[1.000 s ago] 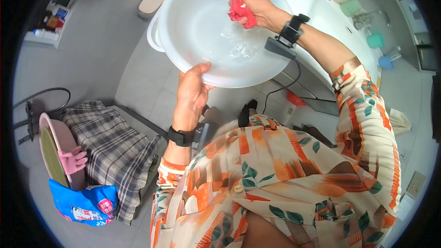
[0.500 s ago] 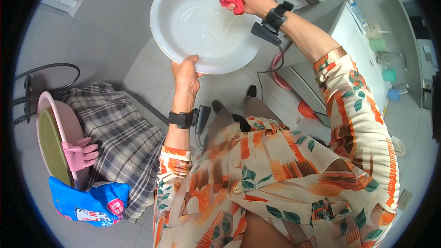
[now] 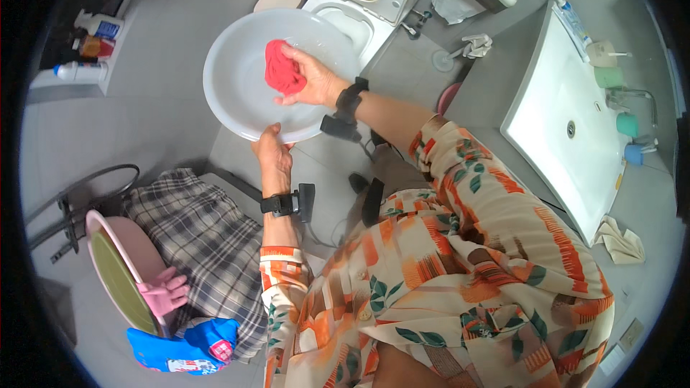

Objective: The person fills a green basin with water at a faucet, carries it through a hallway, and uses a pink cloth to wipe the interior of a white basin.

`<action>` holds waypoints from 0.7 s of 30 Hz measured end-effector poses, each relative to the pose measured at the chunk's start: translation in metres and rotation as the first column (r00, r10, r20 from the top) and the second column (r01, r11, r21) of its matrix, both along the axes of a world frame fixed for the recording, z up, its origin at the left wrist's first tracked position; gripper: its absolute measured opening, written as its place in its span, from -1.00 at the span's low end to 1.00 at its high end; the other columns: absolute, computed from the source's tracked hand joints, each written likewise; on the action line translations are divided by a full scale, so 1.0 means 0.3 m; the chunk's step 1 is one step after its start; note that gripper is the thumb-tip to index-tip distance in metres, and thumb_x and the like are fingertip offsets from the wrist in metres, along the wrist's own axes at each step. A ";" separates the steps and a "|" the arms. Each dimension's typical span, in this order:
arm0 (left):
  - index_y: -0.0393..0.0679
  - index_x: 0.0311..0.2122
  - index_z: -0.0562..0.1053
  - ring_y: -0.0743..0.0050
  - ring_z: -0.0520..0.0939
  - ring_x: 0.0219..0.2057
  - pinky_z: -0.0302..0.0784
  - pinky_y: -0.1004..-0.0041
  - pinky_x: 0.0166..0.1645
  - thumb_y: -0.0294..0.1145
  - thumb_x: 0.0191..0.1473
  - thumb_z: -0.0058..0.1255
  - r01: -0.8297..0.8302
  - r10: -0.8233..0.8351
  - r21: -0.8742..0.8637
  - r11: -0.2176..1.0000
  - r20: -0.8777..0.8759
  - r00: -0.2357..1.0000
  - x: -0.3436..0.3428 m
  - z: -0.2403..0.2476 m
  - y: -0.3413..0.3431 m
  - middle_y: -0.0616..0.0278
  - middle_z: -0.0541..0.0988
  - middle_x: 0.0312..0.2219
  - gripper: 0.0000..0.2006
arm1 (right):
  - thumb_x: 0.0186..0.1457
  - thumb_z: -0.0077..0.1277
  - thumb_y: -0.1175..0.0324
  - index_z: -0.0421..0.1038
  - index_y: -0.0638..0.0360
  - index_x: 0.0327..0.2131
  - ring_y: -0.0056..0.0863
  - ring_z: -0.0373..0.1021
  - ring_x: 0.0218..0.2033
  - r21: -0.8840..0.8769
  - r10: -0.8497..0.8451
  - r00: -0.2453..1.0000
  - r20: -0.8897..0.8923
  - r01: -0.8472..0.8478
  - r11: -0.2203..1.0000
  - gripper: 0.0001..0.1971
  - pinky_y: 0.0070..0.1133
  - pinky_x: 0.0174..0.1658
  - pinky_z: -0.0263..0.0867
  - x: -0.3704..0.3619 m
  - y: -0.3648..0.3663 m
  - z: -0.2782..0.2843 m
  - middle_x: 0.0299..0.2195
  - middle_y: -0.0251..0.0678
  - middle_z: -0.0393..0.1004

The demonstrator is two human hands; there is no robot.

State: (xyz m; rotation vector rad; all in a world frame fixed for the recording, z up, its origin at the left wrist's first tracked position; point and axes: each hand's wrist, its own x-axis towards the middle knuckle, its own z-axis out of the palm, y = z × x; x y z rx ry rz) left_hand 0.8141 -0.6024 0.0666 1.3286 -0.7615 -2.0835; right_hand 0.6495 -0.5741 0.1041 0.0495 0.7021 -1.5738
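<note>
A wide white basin [image 3: 233,82] is held out in front of me, a little tilted. My left hand [image 3: 272,151] grips its near rim, with the thumb on top and the fingers partly hidden underneath. In my right hand [image 3: 314,80] is a bunched red cloth [image 3: 282,68], over the middle of the basin. The fingers lie along the cloth's right side, partly hidden by it. Some wet spots or drops show on the basin's inner wall. Whether the cloth touches the bottom I cannot tell.
A toilet [image 3: 359,11] with its lid up stands just beyond the basin. To the right is a white sink [image 3: 568,108] with cups [image 3: 627,124]. At left, a plaid cloth [image 3: 201,223] lies beside a pink basin [image 3: 129,244], pink gloves [image 3: 165,291] and a blue bag [image 3: 183,345].
My right hand has brought the red cloth from the basin's far right rim to over its middle. The view has shifted, showing more of the toilet and sink. My left hand keeps its grip.
</note>
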 end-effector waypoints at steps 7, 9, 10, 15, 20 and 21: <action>-0.23 0.16 0.12 0.15 0.53 -0.17 0.60 0.21 -0.28 -0.66 -0.14 -0.14 0.071 -0.031 -0.217 0.974 0.183 0.983 -0.217 0.006 -0.119 0.05 0.37 -0.08 -0.36 | -0.05 0.22 0.07 0.30 -0.11 -0.07 -0.34 0.30 -0.11 0.091 -0.120 0.990 0.071 0.113 0.989 -0.53 -0.27 -0.16 0.33 -0.129 -0.128 -0.098 -0.13 -0.35 0.36; -0.22 0.20 0.07 0.07 0.47 -0.08 0.50 0.20 -0.12 -0.66 -0.14 -0.15 0.071 0.036 -0.415 0.907 0.245 0.969 -0.217 -0.063 -0.157 -0.01 0.35 -0.03 -0.31 | -0.05 0.23 0.11 0.30 -0.08 -0.08 -0.34 0.35 -0.17 0.094 -0.102 0.992 0.068 0.095 0.991 -0.53 -0.33 -0.20 0.36 -0.103 -0.153 -0.138 -0.18 -0.34 0.39; -0.22 0.24 0.02 -0.01 0.41 0.00 0.40 0.19 0.04 -0.66 -0.15 -0.16 0.024 0.149 -0.590 0.807 0.244 0.958 -0.306 -0.044 -0.204 -0.07 0.32 0.01 -0.26 | -0.05 0.22 0.14 0.30 -0.04 -0.08 -0.34 0.37 -0.21 0.101 -0.056 0.997 0.047 0.051 0.994 -0.54 -0.37 -0.23 0.36 -0.191 -0.210 -0.097 -0.21 -0.34 0.41; -0.22 0.28 -0.08 -0.15 0.19 0.17 0.14 0.21 0.22 -0.68 -0.17 -0.19 0.301 0.168 -0.741 0.600 0.485 0.858 -0.424 0.019 -0.254 -0.21 0.18 0.12 -0.20 | -0.03 0.18 0.23 0.28 0.05 -0.07 -0.27 0.40 -0.15 0.103 -0.100 0.989 0.107 0.089 0.991 -0.55 -0.38 -0.13 0.36 -0.269 -0.227 -0.105 -0.14 -0.30 0.41; -0.10 0.30 -0.09 -0.17 0.23 0.15 0.21 0.15 0.18 -0.68 -0.15 -0.18 0.397 0.247 -0.839 0.371 0.502 0.829 -0.480 0.102 -0.226 -0.23 0.13 0.14 -0.18 | -0.03 0.16 0.26 0.27 0.10 -0.06 -0.18 0.37 -0.09 -0.027 -0.155 0.977 0.148 0.161 0.987 -0.55 -0.27 0.04 0.31 -0.325 -0.240 -0.142 -0.11 -0.25 0.39; -0.12 0.30 -0.09 -0.17 0.20 0.17 0.19 0.17 0.19 -0.69 -0.17 -0.20 0.411 0.236 -0.840 0.355 0.506 0.830 -0.487 0.124 -0.223 -0.20 0.11 0.15 -0.17 | -0.02 0.15 0.27 0.25 0.13 -0.04 -0.14 0.35 -0.06 -0.047 -0.171 0.971 0.166 0.181 0.982 -0.54 -0.22 0.10 0.27 -0.337 -0.244 -0.141 -0.09 -0.19 0.38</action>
